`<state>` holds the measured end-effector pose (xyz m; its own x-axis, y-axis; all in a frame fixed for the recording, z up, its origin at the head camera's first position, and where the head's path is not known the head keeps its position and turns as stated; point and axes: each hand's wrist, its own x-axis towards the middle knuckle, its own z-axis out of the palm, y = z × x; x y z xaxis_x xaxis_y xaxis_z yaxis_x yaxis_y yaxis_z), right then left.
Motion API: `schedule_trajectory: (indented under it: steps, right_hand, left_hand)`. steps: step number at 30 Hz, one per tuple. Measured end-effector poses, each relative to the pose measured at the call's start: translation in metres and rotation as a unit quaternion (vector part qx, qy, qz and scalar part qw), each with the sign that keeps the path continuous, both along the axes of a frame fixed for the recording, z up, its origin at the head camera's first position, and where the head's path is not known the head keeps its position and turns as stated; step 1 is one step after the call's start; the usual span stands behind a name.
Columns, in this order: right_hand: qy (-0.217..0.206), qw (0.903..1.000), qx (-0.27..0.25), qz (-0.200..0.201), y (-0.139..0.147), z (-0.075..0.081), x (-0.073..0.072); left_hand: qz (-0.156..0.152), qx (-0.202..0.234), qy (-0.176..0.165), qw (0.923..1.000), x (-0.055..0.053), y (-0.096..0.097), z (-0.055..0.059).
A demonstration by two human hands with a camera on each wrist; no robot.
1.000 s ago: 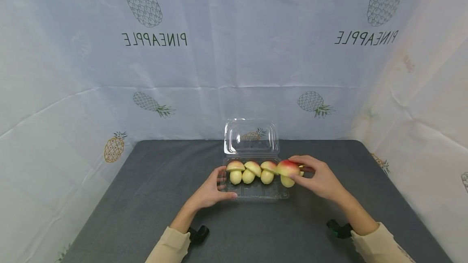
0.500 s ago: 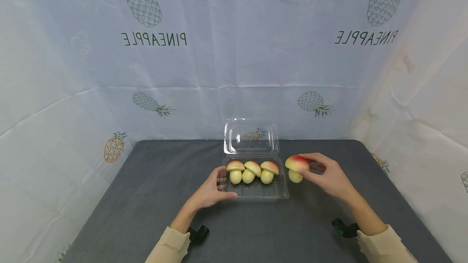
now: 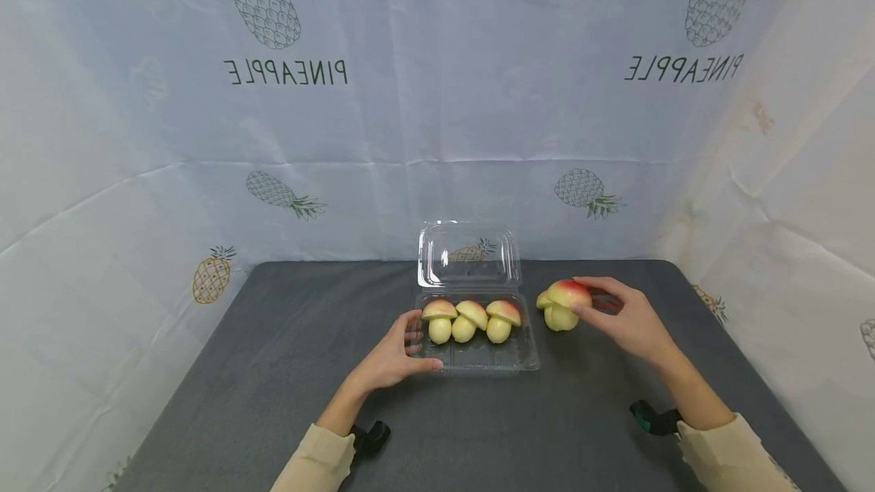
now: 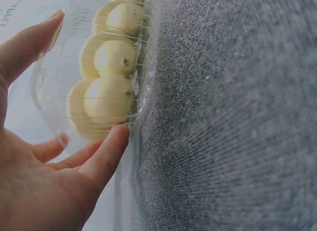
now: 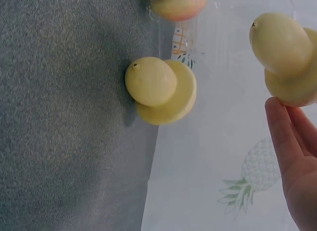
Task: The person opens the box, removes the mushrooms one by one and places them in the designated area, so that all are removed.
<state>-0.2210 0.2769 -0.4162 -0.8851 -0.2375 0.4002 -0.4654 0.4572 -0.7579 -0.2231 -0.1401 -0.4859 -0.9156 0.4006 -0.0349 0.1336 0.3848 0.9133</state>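
Observation:
My left hand (image 3: pixel 393 351) grips the left end of a clear plastic clamshell container (image 3: pixel 522 355), thumb at the front edge and fingers round the side. The container's lid (image 3: pixel 437 253) stands raised at the back. Three toy mushrooms (image 3: pixel 499 331) with yellow stems and red-tinged caps lie side by side inside it. To the right of the container, my right hand (image 3: pixel 629 317) pinches another toy mushroom (image 3: pixel 569 294) by its cap, raised above the table in the right wrist view. Behind it, a further toy mushroom (image 5: pixel 151 82) rests on the table, mostly hidden in the head view.
The dark grey table (image 3: pixel 307 386) ends at the back against a white cloth (image 3: pixel 383 112) printed with pineapples, which also hangs along both sides. A black wrist mount (image 3: pixel 372 439) is at my left wrist, and a similar mount (image 3: pixel 655 417) at my right.
My right hand has moved right and back with its toy mushroom, away from the container's right end. The mushroom on the table now shows to the left of the held one. My left hand stays put.

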Motion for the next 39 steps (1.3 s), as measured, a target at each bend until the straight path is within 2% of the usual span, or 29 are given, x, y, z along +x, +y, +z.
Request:
schedule_trajectory:
  steps: [16,39]
  right_hand:
    - [-0.006,0.9991,0.015,-0.040,0.019,-0.011,-0.006]
    - [-0.021,0.9957,0.053,-0.072,0.038,-0.028,-0.018]
  left_hand:
    - [0.002,-0.002,0.000,1.0000,0.000,0.000,-0.001]
    - [0.014,-0.007,-0.004,0.9999,0.001,0.000,0.001]
